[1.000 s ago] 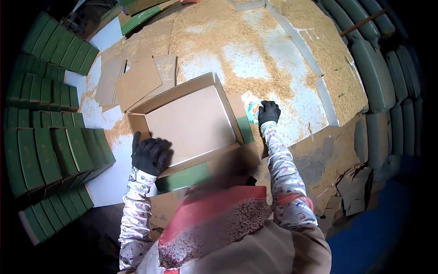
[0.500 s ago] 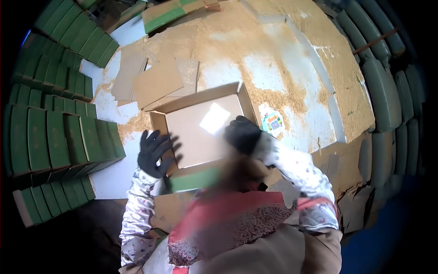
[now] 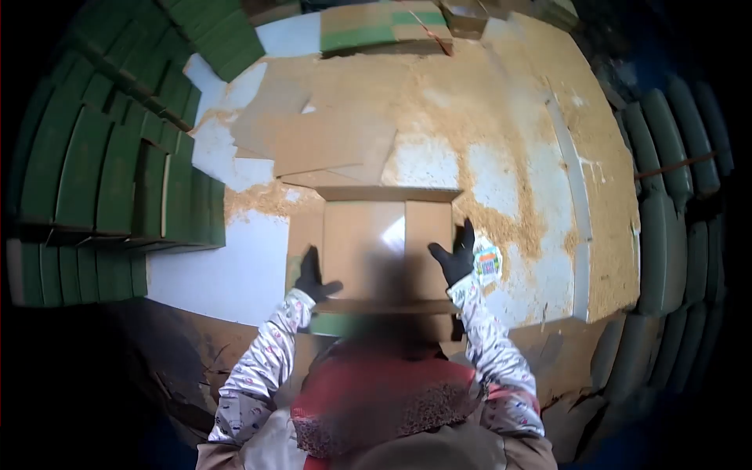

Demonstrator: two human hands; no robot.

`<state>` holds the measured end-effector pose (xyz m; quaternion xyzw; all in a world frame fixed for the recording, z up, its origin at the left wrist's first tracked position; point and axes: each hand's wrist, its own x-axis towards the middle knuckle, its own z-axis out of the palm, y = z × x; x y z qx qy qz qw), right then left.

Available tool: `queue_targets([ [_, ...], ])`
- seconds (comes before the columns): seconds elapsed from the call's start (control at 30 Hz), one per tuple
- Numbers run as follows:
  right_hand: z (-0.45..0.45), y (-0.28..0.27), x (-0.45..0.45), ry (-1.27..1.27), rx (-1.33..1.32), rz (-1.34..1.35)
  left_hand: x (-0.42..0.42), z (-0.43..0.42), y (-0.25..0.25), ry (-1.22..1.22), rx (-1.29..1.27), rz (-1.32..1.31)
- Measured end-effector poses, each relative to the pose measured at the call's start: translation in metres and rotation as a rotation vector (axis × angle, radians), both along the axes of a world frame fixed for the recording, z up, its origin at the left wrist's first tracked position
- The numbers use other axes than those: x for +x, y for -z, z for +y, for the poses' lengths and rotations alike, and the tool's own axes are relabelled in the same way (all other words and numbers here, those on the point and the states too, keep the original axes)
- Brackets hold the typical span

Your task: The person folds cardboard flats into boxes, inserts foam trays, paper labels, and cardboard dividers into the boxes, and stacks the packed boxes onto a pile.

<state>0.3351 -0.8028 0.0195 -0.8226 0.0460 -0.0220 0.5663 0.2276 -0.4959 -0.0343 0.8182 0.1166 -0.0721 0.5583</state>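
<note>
A shallow cardboard box (image 3: 364,251) lies in front of me, its upper side facing me. On its right side a cardboard panel (image 3: 429,235) lies across the inside, and a brown flap (image 3: 305,223) shows along the left edge. My left hand (image 3: 313,283), in a black glove, is at the box's near left corner, thumb pointing inward and fingers stretched out. At the right wall is my right hand (image 3: 456,254), gloved too, its thumb and fingers spread apart. The box's near wall has a green outer face (image 3: 333,323). A blurred dark shape hides the near middle.
Stacks of green boxes (image 3: 117,180) stand at the left. Loose cardboard sheets (image 3: 337,145) lie beyond the box on the sawdust-strewn table (image 3: 251,266). A printed label (image 3: 487,265) is at the right. Grey-green filled sacks (image 3: 662,251) are piled at the far right.
The box now sits squarer to me, with a panel across its right side. My right hand has moved from over the box to its right wall and opened; the left is at the near corner.
</note>
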Motion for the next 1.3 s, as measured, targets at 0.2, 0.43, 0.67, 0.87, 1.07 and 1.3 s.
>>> queue_targets([
  [0.2, 0.013, -0.025, 0.012, -0.292, 1.209, 0.735, -0.018, 0.024, -0.002, -0.293, -1.168, 0.067],
  [0.43, 0.098, -0.236, 0.075, -0.850, 0.859, 0.322, 0.004, 0.110, -0.290, -0.043, -0.653, -0.943],
  [0.67, 0.274, -0.478, 0.083, -0.987, 0.569, -0.436, -0.043, 0.393, -0.571, -0.869, 0.183, -1.358],
  [0.87, 0.465, -0.570, 0.100, -0.845, 0.453, -0.739, -0.023, 0.474, -0.576, -0.942, 0.487, -0.999],
  [1.07, 0.559, -0.546, 0.119, -0.547, 0.245, -1.206, -0.027, 0.500, -0.565, -0.941, 0.671, -0.881],
  [1.3, 0.482, -0.425, 0.082, -0.705, -0.032, -1.343, -0.025, 0.430, -0.521, -1.177, 1.104, -1.785],
])
